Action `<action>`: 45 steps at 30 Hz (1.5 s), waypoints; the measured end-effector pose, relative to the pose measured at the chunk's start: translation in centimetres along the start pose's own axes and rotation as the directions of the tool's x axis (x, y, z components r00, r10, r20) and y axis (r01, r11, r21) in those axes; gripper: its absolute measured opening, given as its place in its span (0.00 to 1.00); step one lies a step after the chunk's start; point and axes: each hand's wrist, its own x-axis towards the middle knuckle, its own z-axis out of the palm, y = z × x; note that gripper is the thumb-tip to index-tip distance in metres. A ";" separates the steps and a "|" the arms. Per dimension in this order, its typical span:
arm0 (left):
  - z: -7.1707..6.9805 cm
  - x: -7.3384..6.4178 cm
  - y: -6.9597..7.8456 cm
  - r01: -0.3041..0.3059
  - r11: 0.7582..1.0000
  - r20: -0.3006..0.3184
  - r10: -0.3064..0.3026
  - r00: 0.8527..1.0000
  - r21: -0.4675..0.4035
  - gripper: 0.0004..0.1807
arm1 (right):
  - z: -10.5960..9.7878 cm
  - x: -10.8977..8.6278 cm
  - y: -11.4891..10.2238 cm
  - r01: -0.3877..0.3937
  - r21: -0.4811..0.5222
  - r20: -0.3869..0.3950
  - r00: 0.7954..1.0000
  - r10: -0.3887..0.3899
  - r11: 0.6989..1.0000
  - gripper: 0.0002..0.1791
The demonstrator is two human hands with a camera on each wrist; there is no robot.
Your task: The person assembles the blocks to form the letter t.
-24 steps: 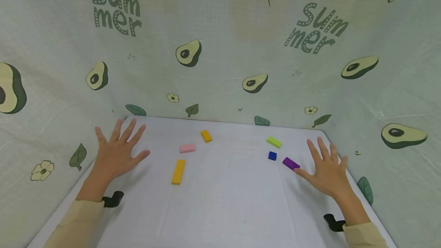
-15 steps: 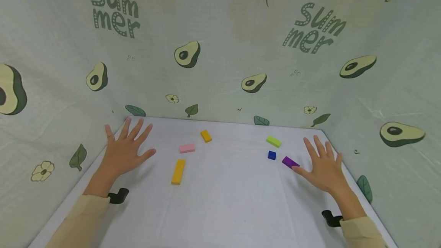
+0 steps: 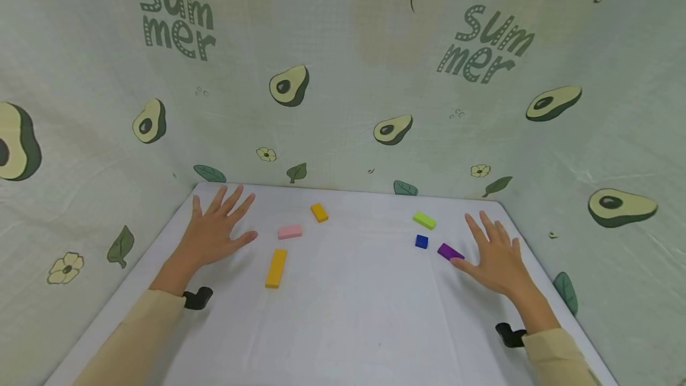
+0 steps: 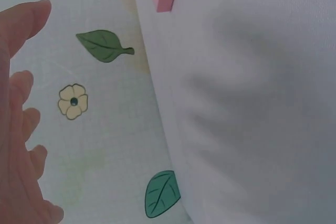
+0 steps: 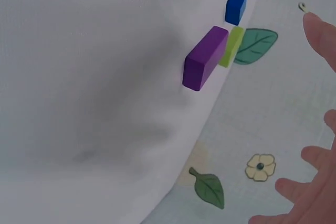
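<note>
My left hand [image 3: 214, 234] hovers over the left side of the white table with its fingers spread and nothing in it. Nearest to it lie a pink block [image 3: 290, 232] and a long orange block [image 3: 276, 268]; a shorter orange block [image 3: 319, 212] sits farther back. On the right, my right hand [image 3: 495, 258] also hangs with fingers spread and holds nothing. Its thumb overlaps the end of a purple block [image 3: 449, 251] in the head view, but the right wrist view shows the thumb apart from it. Beyond the purple block are a small blue block [image 3: 421, 242] and a lime green block [image 3: 424, 220].
A printed cloth [image 3: 343, 76] with avocados, leaves and lettering rises behind the table and along both sides. The white tabletop [image 3: 348, 320] stretches between the hands and toward the front. A black strap piece [image 3: 198, 298] sticks out at the left wrist, another at the right.
My left hand has moved right, toward the pink block. The right hand has drifted slightly left. The blocks stay where they were; the head view has shifted a little.
</note>
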 end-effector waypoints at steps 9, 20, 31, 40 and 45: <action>1.0 0.9 0.7 -0.004 0.996 0.086 0.012 0.996 -0.090 0.50 | 0.7 0.6 0.2 0.026 0.008 0.019 0.999 -0.026 1.000 0.64; 2.5 2.0 1.2 -0.001 0.982 0.142 0.028 0.990 -0.186 0.49 | 1.1 1.2 0.4 0.026 0.018 0.038 0.999 -0.027 1.000 0.62; 3.8 3.2 1.5 0.001 0.950 0.186 0.060 0.981 -0.312 0.48 | 1.5 1.8 0.8 0.030 0.078 0.067 0.997 -0.035 0.997 0.58; 4.6 4.2 2.2 0.076 0.906 0.253 0.035 0.967 -0.417 0.47 | 1.7 2.0 0.6 0.024 0.153 0.077 0.996 -0.036 0.988 0.54; 5.0 4.8 2.7 0.117 0.871 0.296 0.033 0.955 -0.478 0.47 | 2.1 2.3 0.8 0.008 0.184 0.097 0.995 -0.026 0.983 0.51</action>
